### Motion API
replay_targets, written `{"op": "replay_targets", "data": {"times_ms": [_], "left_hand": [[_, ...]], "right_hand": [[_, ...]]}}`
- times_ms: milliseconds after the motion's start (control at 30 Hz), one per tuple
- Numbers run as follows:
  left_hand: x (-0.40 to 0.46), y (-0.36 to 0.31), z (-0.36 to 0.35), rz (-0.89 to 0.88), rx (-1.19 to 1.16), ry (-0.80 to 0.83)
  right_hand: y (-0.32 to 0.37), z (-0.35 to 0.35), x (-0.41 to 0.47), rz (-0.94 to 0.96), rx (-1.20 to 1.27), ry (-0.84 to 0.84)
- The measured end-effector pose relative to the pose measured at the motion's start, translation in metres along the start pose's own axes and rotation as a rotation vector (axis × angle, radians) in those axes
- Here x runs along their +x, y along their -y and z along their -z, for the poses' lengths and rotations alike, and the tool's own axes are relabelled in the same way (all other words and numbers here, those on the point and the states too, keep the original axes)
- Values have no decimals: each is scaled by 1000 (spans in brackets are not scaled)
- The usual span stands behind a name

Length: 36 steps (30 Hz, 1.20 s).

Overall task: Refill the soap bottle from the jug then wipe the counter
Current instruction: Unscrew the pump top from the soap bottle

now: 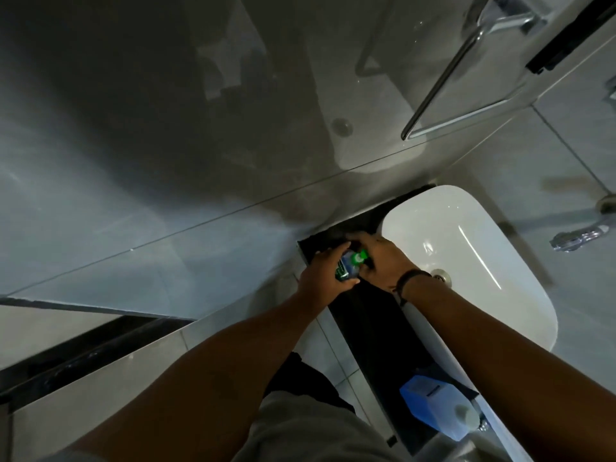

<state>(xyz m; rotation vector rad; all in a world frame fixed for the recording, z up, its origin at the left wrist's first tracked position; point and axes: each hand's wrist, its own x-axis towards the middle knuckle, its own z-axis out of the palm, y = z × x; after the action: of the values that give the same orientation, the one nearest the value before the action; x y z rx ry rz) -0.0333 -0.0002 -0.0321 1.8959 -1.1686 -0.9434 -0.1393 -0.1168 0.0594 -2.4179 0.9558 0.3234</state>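
A small soap bottle [346, 266] with a blue-green label and a green pump top [360, 256] stands at the far end of the black counter [373, 325]. My left hand [325, 273] wraps around the bottle's body. My right hand [380, 258] closes on the green pump top from the right. The jug [433, 406], translucent with blue liquid and a white cap, lies at the near end of the counter, away from both hands.
A white basin [466, 248] with a drain [440, 274] sits right of the counter. A chrome tap [581, 233] sticks out of the tiled wall at right. A chrome towel rail [466, 65] hangs above. Grey floor tiles lie left.
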Motion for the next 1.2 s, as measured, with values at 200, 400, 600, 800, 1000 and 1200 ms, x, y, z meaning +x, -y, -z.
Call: {"op": "replay_targets", "data": {"times_ms": [200,400,600,800,1000,1200], "left_hand": [[-1,1,2,8,-25,-5],[0,2,2,13,-39,7],[2,4,2,11,-14,16],[3,5,4,18,-29,32],[2,5,4,14,-33,34],[2,6,4,13,-31,18]], "right_hand": [[-2,-6,-5,-33,142,-118],[-3,-10,-8,-141,151,-203],[-5,-15,-16,-40,257,-186],[-7,-22,-19,-56,324,-262],[-6,-35,-22,-203,460,-363],[0,-46,-24,-154,530,-374]]}}
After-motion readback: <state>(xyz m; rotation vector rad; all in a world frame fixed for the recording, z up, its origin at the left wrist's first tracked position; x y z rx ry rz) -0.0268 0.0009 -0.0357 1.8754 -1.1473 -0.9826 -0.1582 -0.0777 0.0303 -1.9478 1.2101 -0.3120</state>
